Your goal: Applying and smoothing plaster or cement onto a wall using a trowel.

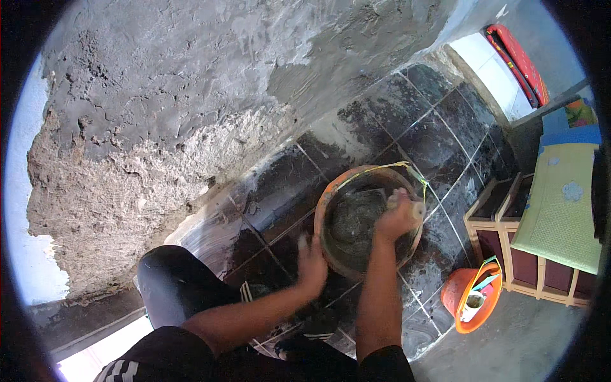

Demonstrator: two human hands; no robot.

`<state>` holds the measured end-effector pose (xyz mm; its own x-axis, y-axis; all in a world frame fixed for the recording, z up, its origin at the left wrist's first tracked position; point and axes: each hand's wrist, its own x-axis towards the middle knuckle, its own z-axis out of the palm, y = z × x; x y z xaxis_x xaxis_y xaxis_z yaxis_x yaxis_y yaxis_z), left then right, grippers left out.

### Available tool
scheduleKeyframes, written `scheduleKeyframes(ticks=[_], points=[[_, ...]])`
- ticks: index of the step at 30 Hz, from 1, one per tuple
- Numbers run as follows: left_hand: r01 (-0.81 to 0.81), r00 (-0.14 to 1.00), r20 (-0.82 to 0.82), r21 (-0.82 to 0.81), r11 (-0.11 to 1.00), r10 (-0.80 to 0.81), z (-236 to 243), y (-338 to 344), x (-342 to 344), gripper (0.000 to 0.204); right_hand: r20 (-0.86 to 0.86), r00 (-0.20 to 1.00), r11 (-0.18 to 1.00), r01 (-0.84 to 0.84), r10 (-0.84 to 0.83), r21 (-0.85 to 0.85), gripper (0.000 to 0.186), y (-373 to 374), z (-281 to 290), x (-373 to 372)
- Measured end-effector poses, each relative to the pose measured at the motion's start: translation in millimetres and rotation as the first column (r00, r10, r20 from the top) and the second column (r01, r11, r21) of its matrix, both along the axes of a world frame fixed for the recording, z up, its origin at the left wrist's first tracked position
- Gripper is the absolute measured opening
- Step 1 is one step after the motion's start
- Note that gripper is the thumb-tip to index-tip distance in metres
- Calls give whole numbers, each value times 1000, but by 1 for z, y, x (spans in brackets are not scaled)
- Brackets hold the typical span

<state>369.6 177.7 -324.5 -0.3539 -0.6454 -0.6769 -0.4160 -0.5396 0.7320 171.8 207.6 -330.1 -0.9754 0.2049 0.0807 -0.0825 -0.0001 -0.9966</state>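
A round, orange-brown tub (323, 219) stands on the floor in front of me, with wet grey mortar (352, 223) inside. My right hand (398, 216) is closed around the pale handle of a trowel (418, 209) over the tub's right side. The trowel's blade is mostly hidden by my hand and the mortar. Against the tub's outer left side rests my left hand (312, 264), its fingers stretched out and slightly blurred. A thin yellow strip (375, 168) runs along the tub's far rim.
On the left rises a partly plastered wall (159, 95) with a rough bare patch. Dark, mortar-smeared tiles (426, 134) surround the tub. An orange bucket (452, 293) holding small items stands at right, near a brown cabinet (490, 223) draped with a green mat (560, 204). A red folded item (519, 60) lies far right.
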Motion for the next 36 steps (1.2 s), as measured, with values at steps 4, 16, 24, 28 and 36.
scheduleKeyframes(ticks=[4, 16, 24, 28, 36], points=[[-188, 959, -193, 119, 975, 209, 11, 67, 13, 55, -49, 983, 984, -179, 178, -22, 15, -20, -22, 38], [-74, 991, -132, -288, 955, 36, -18, -39, 10, 44, -157, 449, 452, -892, 880, -15, 43, 26, -32, 60], [228, 951, -94, -431, 873, -294, -24, -170, -29, 36, 2, 175, 167, -937, 985, -306, 27, 0, -3, 49], [616, 774, 112, -362, 700, -623, -10, -219, -69, 33, 14, 152, 152, -974, 988, -170, 26, 6, -2, 34], [832, 482, 117, -370, 412, -868, -3, -266, -145, 31, -130, 286, 242, -930, 949, -277, 42, 8, 20, 41]])
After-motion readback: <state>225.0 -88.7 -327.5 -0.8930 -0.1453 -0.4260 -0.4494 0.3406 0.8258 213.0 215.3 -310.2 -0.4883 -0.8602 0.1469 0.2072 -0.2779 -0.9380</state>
